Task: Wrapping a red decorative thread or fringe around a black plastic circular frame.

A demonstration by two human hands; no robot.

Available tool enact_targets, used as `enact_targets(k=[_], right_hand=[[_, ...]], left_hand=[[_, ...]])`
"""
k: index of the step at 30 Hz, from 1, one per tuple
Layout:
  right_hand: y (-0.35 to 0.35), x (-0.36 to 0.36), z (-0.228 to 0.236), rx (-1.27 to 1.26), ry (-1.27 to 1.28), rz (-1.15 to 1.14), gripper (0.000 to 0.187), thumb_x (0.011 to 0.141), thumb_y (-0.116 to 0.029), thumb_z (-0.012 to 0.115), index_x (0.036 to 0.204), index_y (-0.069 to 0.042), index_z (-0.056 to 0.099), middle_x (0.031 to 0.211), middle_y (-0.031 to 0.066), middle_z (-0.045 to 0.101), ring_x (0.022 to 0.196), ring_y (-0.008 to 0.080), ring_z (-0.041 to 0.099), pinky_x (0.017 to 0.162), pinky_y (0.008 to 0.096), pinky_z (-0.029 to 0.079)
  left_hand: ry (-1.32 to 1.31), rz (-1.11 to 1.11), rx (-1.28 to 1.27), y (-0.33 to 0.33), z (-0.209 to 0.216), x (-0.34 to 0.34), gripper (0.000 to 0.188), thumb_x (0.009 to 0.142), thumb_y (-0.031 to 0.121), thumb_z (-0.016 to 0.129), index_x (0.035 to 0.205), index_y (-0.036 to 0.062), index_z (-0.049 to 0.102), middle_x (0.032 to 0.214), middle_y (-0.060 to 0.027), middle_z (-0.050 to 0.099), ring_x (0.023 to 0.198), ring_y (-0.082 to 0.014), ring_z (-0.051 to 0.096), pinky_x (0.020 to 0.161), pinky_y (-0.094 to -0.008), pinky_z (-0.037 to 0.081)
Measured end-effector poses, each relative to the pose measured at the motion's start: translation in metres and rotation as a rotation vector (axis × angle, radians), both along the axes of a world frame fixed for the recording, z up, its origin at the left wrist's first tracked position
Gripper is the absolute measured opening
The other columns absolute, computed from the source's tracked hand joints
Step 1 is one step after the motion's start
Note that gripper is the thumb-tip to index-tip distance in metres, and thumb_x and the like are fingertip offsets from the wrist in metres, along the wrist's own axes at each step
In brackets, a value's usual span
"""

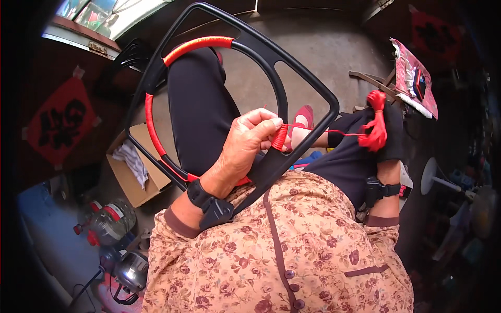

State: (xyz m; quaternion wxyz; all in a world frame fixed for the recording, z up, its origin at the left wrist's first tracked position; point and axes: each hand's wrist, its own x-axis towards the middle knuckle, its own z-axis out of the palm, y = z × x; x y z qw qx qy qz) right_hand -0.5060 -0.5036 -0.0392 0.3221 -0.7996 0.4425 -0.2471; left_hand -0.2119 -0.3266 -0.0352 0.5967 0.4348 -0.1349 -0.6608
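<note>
A black square frame (308, 70) with rounded corners and an inner ring rests tilted across my lap. Glossy red cord (201, 46) wraps stretches of the ring at the top and left. My left hand (248, 136) pinches the ring's right side with thumb and fingers, beside a short coil of red cord (280, 136). From that coil a thin strand runs taut to the right, to a bundle of red cord (374, 128). My right hand (391, 133), in a black glove, grips this bundle; its fingers are mostly hidden in shadow and behind the cord.
At the left, an open cardboard box (136, 182) holds a striped cloth, with large clear bottles (112, 221) and a metal kettle (131, 271) nearer. A stool (383, 83) with a pink cover (409, 78) stands far right. A white fan-like object (429, 175) is right of my arm.
</note>
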Motion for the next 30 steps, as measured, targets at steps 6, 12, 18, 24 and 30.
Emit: enact_targets(k=[6, 12, 18, 24, 30], right_hand=[[0.029, 0.096, -0.001, 0.867, -0.284, 0.469, 0.049, 0.087, -0.015, 0.065, 0.132, -0.002, 0.051, 0.124, 0.0088, 0.058, 0.113, 0.0164, 0.057, 0.094, 0.0324, 0.047], [0.024, 0.163, -0.019, 0.348, -0.723, 0.912, 0.063, 0.084, -0.026, 0.070, 0.137, 0.000, 0.046, 0.131, 0.0155, 0.055, 0.113, 0.0216, 0.058, 0.098, 0.0333, 0.045], [0.041, 0.149, -0.036, 0.576, -0.524, 0.769, 0.056, 0.087, -0.013, 0.068, 0.136, 0.002, 0.047, 0.127, 0.0146, 0.059, 0.115, 0.0221, 0.058, 0.100, 0.0322, 0.044], [0.034, 0.152, -0.039, 0.467, -0.667, 0.582, 0.042, 0.092, -0.007, 0.059, 0.133, -0.003, 0.050, 0.125, 0.0082, 0.060, 0.113, 0.0189, 0.058, 0.097, 0.0311, 0.047], [-0.004, 0.119, -0.028, 0.730, -0.984, 0.198, 0.032, 0.098, -0.019, 0.049, 0.125, -0.002, 0.052, 0.117, 0.0087, 0.063, 0.111, 0.0197, 0.059, 0.099, 0.0324, 0.045]], left_hand=[[-0.051, 0.004, -0.027, 0.002, 0.000, 0.000, 0.012, 0.094, 0.015, 0.060, 0.094, 0.0034, 0.057, 0.078, -0.0052, 0.065, 0.069, -0.0130, 0.067, 0.063, -0.0251, 0.056], [-0.169, 0.066, -0.104, 0.004, 0.007, -0.003, 0.020, 0.092, 0.022, 0.065, 0.100, 0.0039, 0.065, 0.079, -0.0007, 0.066, 0.067, -0.0045, 0.056, 0.061, -0.0180, 0.043], [-0.078, 0.016, 0.021, 0.006, 0.002, 0.000, 0.041, 0.099, 0.041, 0.048, 0.104, 0.0044, 0.065, 0.083, -0.0020, 0.067, 0.072, -0.0067, 0.060, 0.062, -0.0191, 0.045], [0.087, 0.056, -0.008, 0.004, -0.010, -0.002, 0.042, 0.103, 0.033, 0.039, 0.111, -0.0028, 0.059, 0.094, -0.0153, 0.068, 0.084, -0.0217, 0.067, 0.080, -0.0344, 0.054], [0.184, -0.084, -0.008, 0.004, -0.003, 0.003, 0.036, 0.101, 0.025, 0.043, 0.110, -0.0054, 0.059, 0.091, -0.0132, 0.068, 0.081, -0.0182, 0.067, 0.078, -0.0301, 0.055]])
